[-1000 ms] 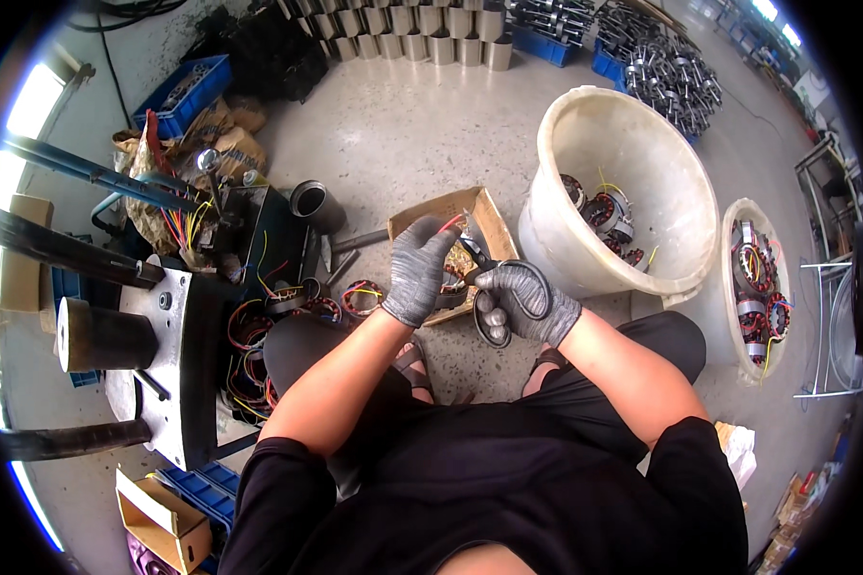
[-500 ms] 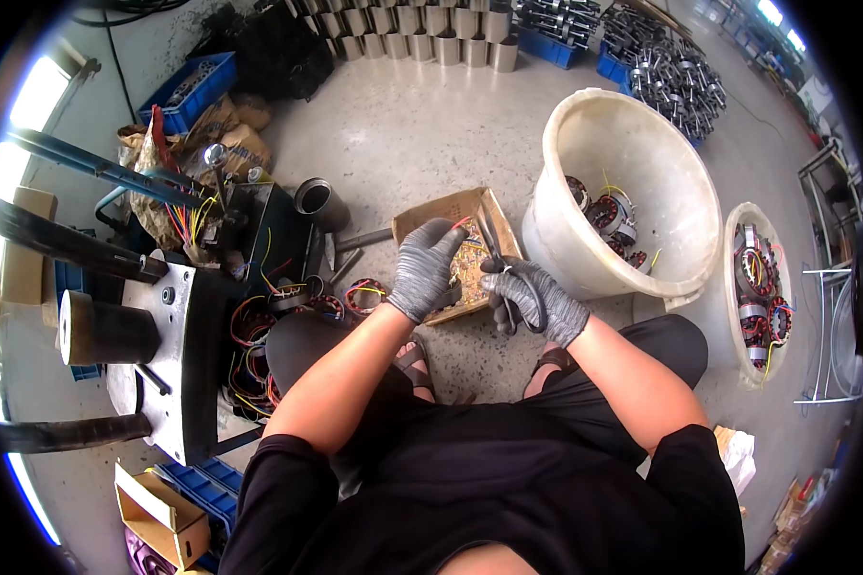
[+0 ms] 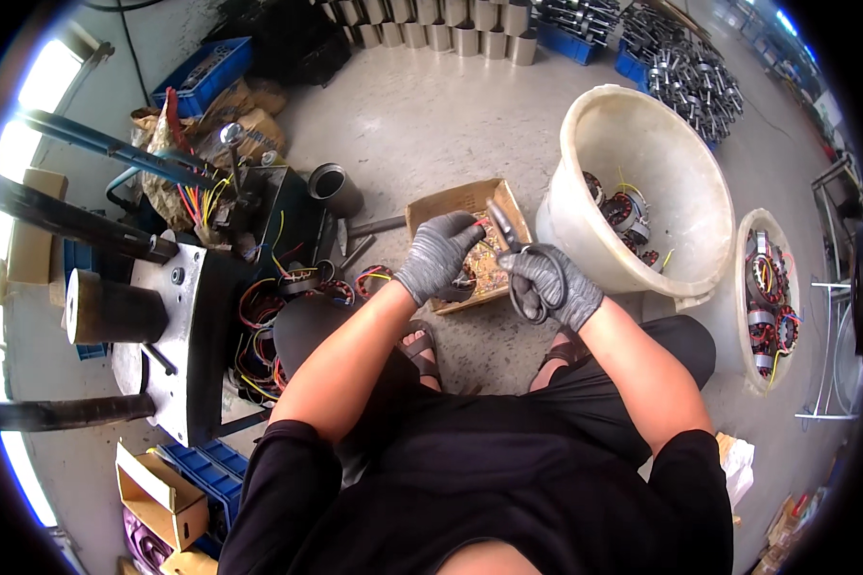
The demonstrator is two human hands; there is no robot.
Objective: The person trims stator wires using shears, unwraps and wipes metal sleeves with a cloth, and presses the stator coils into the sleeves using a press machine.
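My gloved left hand [image 3: 436, 257] is closed, with a short red wire [image 3: 480, 223] coming out at its fingertips. Just below those fingers, a wound motor stator [image 3: 465, 278] shows in part; whether the hand bears its weight is hidden. My gloved right hand [image 3: 558, 285] grips black-handled scissors [image 3: 504, 228], fingers at the loops, blades pointing up and away from me. The blades are beside the left fingertips, apart from the red wire. Beneath both hands lies a cardboard box [image 3: 451, 206] with many small wire scraps on its bottom.
To the right, a large white tub [image 3: 585, 144] holds several stators, and a second tub [image 3: 743, 287] holds more. A machine with a metal plate [image 3: 187, 335] stands left, with wired stators [image 3: 259, 316] beside my knee. A dark metal cylinder [image 3: 336, 190] stands beyond.
The scissors have swung more upright and moved slightly right. My left hand has shifted a little rightward, and the stator below it shows more. The whole view has moved slightly.
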